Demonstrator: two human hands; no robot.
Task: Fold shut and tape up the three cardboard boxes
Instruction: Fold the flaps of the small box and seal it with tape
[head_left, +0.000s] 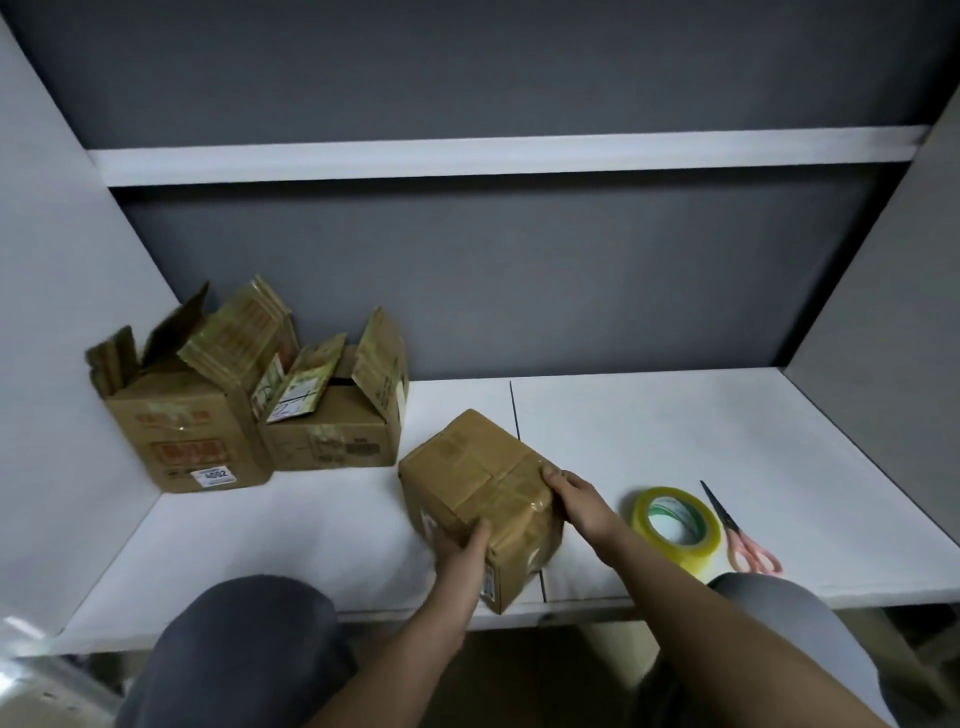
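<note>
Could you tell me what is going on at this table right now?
A person is closing up cardboard boxes. Both hands, left and right, hold a closed box with tape across its top, near the front edge of the table. Two open boxes, one taller and one lower, stand at the back left with flaps up. A tape roll and scissors lie to the right.

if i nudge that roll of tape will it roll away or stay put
The tape roll lies flat on the white table, so it would probably slide, not roll. Its glossy film looks slippery. Pushed to the right, it would likely bump the scissors.
</note>
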